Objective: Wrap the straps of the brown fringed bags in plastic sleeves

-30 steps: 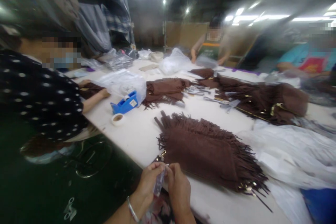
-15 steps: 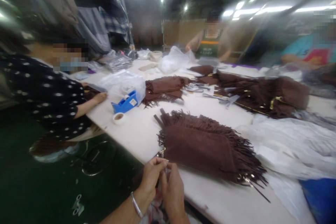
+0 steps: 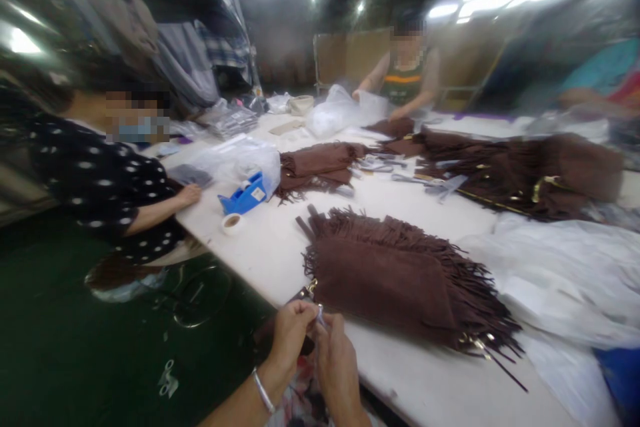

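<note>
My left hand (image 3: 291, 333) and my right hand (image 3: 337, 361) meet at the near edge of the white table (image 3: 270, 250). Both are pinched together on a small clear strip (image 3: 319, 313) between the fingertips; what it is stays too small and blurred to name. Just beyond them lies a brown fringed suede bag (image 3: 400, 280), flat on the table, with a gold clasp at its near left corner. A silver bangle circles my left wrist.
A blue tape dispenser (image 3: 245, 195) and a tape roll (image 3: 233, 222) sit left of centre. More brown fringed bags (image 3: 505, 170) and clear plastic bags (image 3: 555, 267) cover the right side. A person in a dotted top (image 3: 95, 180) sits at left; another person stands at the far end.
My hands have stayed pinched together and shifted slightly; the clear strip now shows less below my fingers. The person at the far end has lifted a plastic bag.
</note>
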The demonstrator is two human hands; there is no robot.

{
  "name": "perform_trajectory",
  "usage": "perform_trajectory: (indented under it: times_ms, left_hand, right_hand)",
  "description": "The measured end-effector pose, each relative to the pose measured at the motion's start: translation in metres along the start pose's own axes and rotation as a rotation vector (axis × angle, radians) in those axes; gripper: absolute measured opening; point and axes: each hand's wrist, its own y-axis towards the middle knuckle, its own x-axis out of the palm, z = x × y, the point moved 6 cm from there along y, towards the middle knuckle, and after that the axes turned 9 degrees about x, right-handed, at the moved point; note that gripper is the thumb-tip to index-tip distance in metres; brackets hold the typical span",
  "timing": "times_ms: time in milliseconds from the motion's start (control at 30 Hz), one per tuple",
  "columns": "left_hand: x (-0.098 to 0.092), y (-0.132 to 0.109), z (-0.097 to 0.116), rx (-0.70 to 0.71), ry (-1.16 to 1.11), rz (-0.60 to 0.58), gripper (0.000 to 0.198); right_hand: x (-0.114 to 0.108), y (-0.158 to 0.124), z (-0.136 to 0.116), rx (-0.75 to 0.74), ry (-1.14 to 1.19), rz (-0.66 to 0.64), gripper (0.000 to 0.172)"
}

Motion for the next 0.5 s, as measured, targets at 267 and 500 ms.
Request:
perform_trajectory:
  times_ms: [267, 500]
  left_hand:
    - [0.006, -0.007, -0.006, -0.242, -0.193, -0.128, 0.025]
    - [0.012, -0.010, -0.009, -0.297, -0.305, -0.219, 0.027]
  right_hand:
    - [-0.003, -0.003, 0.003, -0.022, 0.237, -0.054, 0.032]
    - [0.002, -0.005, 0.009, 0.137, 0.547, -0.200, 0.039]
